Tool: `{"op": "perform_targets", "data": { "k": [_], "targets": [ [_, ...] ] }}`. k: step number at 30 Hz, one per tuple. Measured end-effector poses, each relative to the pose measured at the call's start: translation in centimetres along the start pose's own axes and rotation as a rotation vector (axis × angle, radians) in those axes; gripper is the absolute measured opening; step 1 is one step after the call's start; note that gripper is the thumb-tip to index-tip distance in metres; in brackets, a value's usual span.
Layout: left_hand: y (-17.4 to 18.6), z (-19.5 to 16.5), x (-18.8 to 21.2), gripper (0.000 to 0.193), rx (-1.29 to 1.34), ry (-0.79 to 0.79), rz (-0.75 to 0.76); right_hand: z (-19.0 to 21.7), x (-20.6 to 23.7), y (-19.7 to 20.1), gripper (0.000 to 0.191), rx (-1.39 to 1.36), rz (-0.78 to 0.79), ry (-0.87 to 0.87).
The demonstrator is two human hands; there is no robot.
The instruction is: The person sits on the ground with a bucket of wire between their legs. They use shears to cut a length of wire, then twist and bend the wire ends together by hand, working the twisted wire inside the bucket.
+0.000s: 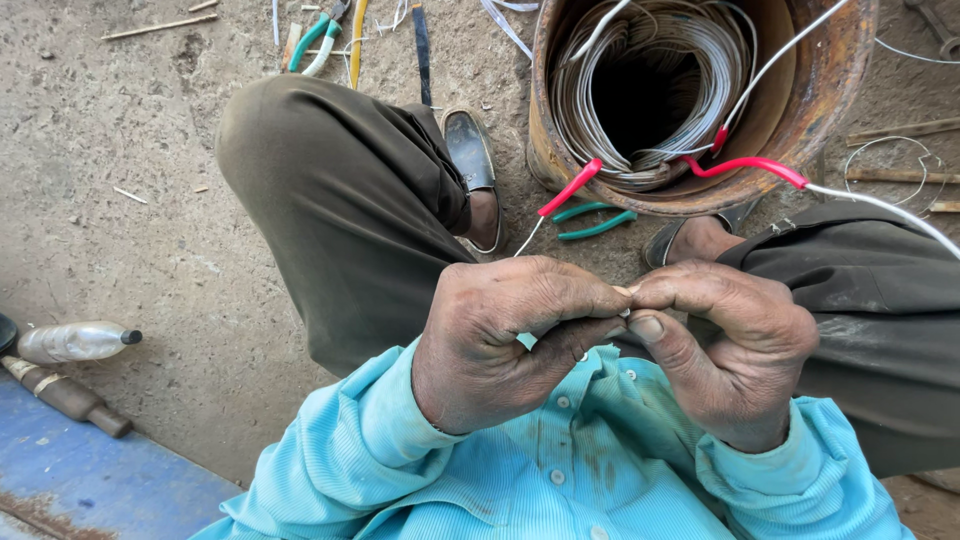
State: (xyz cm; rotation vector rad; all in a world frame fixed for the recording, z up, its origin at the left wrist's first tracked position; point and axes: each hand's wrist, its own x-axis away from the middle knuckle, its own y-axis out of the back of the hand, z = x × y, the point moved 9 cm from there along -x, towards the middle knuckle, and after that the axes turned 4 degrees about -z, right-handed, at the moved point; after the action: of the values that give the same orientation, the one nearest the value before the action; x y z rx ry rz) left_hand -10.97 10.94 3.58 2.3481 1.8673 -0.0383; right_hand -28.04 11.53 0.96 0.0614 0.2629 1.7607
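head view: one camera looking down over a seated person's knees to a dirt floor
left hand: just below centre, fingers curled in, thumb and forefinger pressed onto something tiny where the two hands meet
right hand: at about 4 o'clock from centre, fingertips touching the left hand's, thumb tucked under, pinching the same spot
pinched thing: only a pale speck shows between the fingertips; what it is cannot be made out
wire: white, partly sleeved in red tube, runs from the drum toward 3 o'clock and is cut off by the frame edge; whether it reaches the hands is hidden
rusty drum: at 1 o'clock, round, orange-brown, top rim cut off, holding a coil of grey wire
green-handled pliers: on the ground at the drum's foot, just above the hands
plastic bottle: at 9 o'clock, clear, lying on its side, dark cap, no label visible
brown bottle: just below it, lying flat with a pale band, its left end cut off
tools: at 11 o'clock, green and yellow handles, mostly cut off by the top edge
shirt: light blue, buttoned, fills 6 o'clock
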Motion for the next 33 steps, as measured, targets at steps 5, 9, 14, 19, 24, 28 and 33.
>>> {"op": "perform_targets", "data": {
  "k": [5, 9, 14, 19, 24, 28, 33],
  "targets": [
    [0.0, 0.2, 0.2, 0.019, 0.006, 0.017, -0.014, 0.2, 0.6, -0.1, 0.013, 0.124, -0.079, 0.052],
    [-0.2, 0.9, 0.2, 0.019, 0.102, 0.106, 0.011, -0.7, 1.1, 0.1, 0.014, 0.053, -0.091, -0.051],
    [-0.2, 1.3, 0.3, 0.019, 0.147, 0.155, -0.003, -0.9, 1.0, 0.3, 0.019, -0.027, -0.056, -0.056],
    [0.0, 0.3, 0.5, 0.019, 0.015, 0.016, -0.019, -0.7, 0.7, 0.0, 0.022, -0.062, -0.017, -0.005],
    [0.0, -0.2, 0.3, 0.021, -0.087, -0.078, -0.053, -1.0, 0.5, 0.1, 0.018, -0.012, -0.033, -0.017],
    [-0.2, -0.5, 0.3, 0.023, -0.131, -0.113, -0.044, -0.8, 0.4, 0.1, 0.018, 0.034, -0.057, 0.007],
    [-0.3, -0.8, 0.3, 0.031, -0.146, -0.164, -0.019, -1.0, 0.7, 0.0, 0.015, -0.002, -0.102, -0.015]
  ]
}}
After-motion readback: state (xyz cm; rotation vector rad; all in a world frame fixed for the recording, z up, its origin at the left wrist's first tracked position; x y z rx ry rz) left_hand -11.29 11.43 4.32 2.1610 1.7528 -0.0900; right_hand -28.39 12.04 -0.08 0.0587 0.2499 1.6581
